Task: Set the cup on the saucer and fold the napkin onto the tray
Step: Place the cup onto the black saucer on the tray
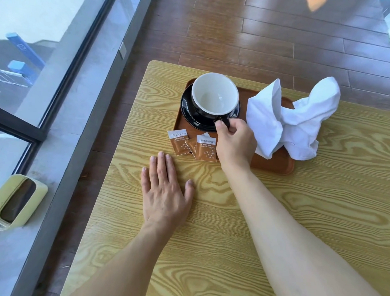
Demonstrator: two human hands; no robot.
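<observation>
A black cup (214,97) with a white inside stands upright on a black saucer (187,107), at the left end of a brown tray (276,164). My right hand (233,142) pinches the cup's handle at its near right side. A crumpled white napkin (287,120) lies bunched up over the tray's right half and spills past its far edge. My left hand (165,191) rests flat on the wooden table (321,198), palm down, fingers apart, in front of the tray and holding nothing.
Three brown sugar packets (196,145) lie at the tray's near left corner, partly over its edge. The table's left edge runs close to a glass window wall. A pale green bin (15,205) stands on the floor at the left.
</observation>
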